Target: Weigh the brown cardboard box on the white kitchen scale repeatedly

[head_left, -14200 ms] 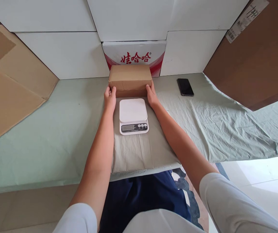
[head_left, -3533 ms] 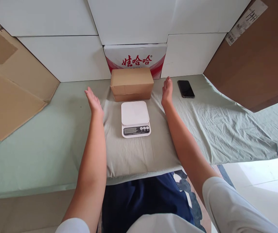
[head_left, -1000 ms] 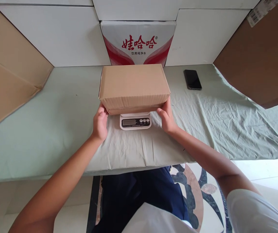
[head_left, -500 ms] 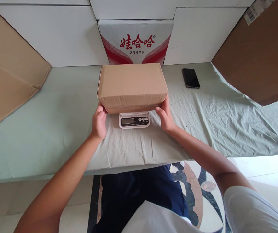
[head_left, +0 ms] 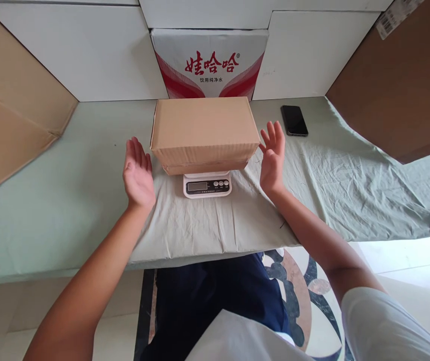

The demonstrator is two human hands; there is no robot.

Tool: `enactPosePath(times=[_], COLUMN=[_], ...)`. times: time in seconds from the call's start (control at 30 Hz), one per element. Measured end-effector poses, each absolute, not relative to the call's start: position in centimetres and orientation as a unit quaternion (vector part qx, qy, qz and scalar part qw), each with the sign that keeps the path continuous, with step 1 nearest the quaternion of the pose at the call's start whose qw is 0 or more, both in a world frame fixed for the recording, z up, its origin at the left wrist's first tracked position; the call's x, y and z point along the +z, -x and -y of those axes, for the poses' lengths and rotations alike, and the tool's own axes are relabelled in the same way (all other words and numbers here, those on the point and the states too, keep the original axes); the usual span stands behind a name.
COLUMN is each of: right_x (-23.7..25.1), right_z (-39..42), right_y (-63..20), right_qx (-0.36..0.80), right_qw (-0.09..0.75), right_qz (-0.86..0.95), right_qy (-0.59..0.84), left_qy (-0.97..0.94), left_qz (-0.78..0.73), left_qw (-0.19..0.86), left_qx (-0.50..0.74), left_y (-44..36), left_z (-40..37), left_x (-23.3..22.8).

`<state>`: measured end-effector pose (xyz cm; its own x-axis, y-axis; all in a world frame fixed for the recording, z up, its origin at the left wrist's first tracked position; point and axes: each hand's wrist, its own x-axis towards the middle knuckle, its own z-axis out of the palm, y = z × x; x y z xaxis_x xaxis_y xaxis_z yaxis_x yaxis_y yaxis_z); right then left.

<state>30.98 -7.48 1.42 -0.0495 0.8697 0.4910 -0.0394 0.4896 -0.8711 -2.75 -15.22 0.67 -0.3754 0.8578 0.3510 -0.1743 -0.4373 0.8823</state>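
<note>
A brown cardboard box [head_left: 204,124] rests on a white digital kitchen scale [head_left: 207,195], hiding all but the scale's front with its display and buttons. I can make out no digits on the display. Left of the box, my left hand [head_left: 139,175] is raised with its fingers stretched out, apart from the cardboard and holding nothing. Close to the box's right side, my right hand [head_left: 273,160] has its fingers spread and also holds nothing.
A black phone [head_left: 294,121] lies on the green cloth [head_left: 98,210] at the back right. Behind stands a white and red carton [head_left: 211,62]. Large cardboard pieces stand at the left [head_left: 19,110] and right [head_left: 399,90].
Both my hands have let go of the box's lower sides and moved outward, fingers opening. The box stays on the scale.
</note>
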Motion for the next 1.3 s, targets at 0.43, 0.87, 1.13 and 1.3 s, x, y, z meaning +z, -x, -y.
enactPosePath(times=[0.43, 0.87, 1.13, 1.3], right_x=[-0.9, -0.7, -1.1, -1.3], right_z=[7.4, 7.3, 7.1, 6.9], right_y=[-29.6, -29.7, -29.8, -29.7], right_qx=[0.413, 0.426, 0.425, 0.430], right_qw=[0.570, 0.563, 0.562, 0.561], right_qz=[0.603, 0.600, 0.605, 0.604], right_qy=[0.375, 0.376, 0.372, 0.368], left_qy=[-0.461, -0.470, -0.479, -0.459], left_qz=[-0.385, -0.393, -0.377, -0.398], left_qw=[0.368, 0.379, 0.390, 0.394], left_qx=[0.710, 0.694, 0.690, 0.690], left_y=[2.6, 2.2, 1.9, 1.7], left_z=[14.8, 14.8, 14.9, 14.8], left_x=[0.2, 0.3, 0.5, 0.4])
